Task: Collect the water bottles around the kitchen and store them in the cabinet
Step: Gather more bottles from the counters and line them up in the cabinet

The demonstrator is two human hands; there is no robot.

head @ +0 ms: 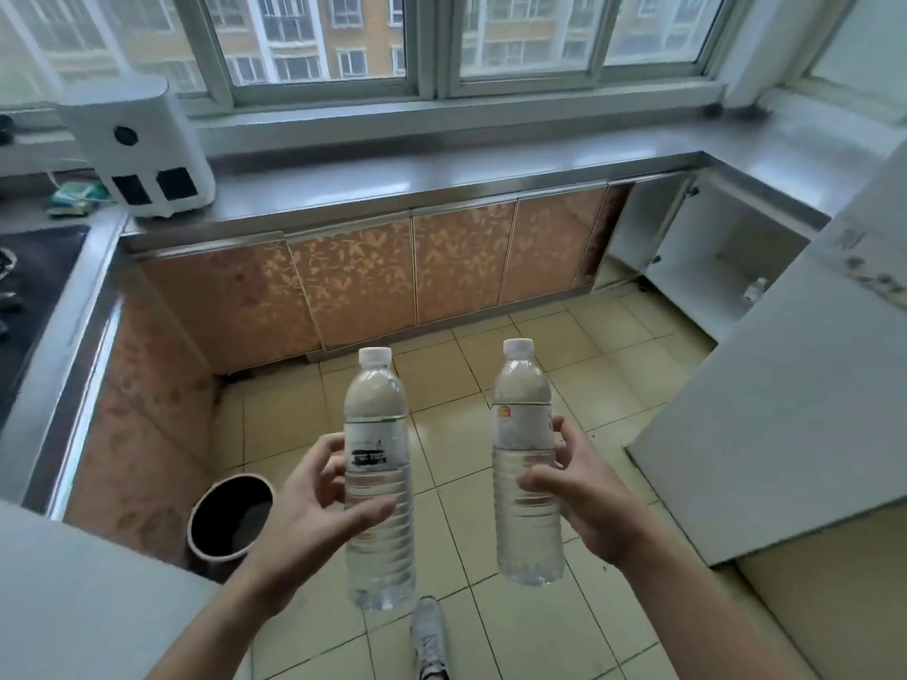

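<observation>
I hold two clear water bottles upright over the tiled floor, each with a white cap and a pale label. My left hand (pixel 314 512) grips the left bottle (pixel 378 424) at its ribbed middle, thumb in front. My right hand (pixel 584 498) grips the right bottle (pixel 522 419) the same way. At the far right, under the counter, a white cabinet (pixel 687 267) stands open. Low inside it stands another small bottle (pixel 755 289), partly hidden by a white panel.
A steel counter (pixel 441 174) runs under the window, with patterned orange cabinet doors (pixel 363 282) below. A white appliance (pixel 147 144) sits on its left end, beside a black hob (pixel 34 282). A dark bin (pixel 230 517) stands on the floor at left. A white panel (pixel 785 409) juts in at right.
</observation>
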